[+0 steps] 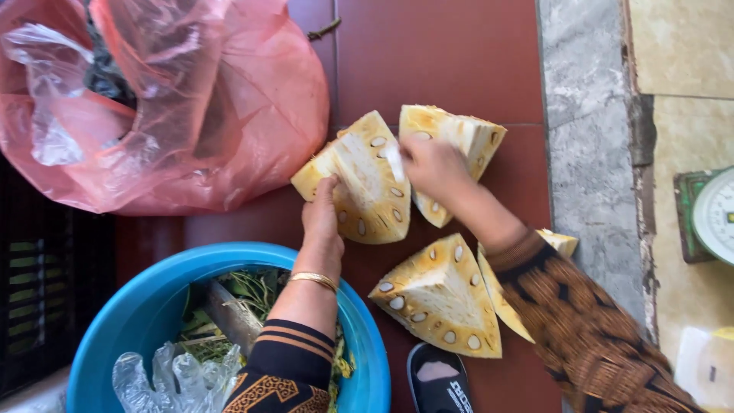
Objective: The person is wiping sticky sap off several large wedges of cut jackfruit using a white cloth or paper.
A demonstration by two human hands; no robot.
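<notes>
Fingers of the left hand (321,218) rest spread and pressed against the near edge of a jackfruit wedge (359,183), steadying it without closing around anything. Those of the right hand (432,164) are curled over the far side of the same wedge, at the pale core, clenched on something thin and whitish; whether it is a blade or a strip of core cannot be told.

This wedge lies on the red tiled floor (443,61), and everything else sits around it. A second wedge (459,141) touches it on its right, partly under the right hand. Two more wedges (440,298) lie near it, toward the person. A blue basin (153,298) of green scraps and a crumpled clear bag stands below and left of it, under the left forearm. A pink plastic bag (191,99) bulges just left of it. A weighing scale (711,214) sits well apart to the right, beyond a grey stone strip.

Risks, as I judge them: if the right hand does hold a blade, the left fingertips lie close to its path, and sticky sap could make the grip slip. The wedge could rock on its curved rind.
</notes>
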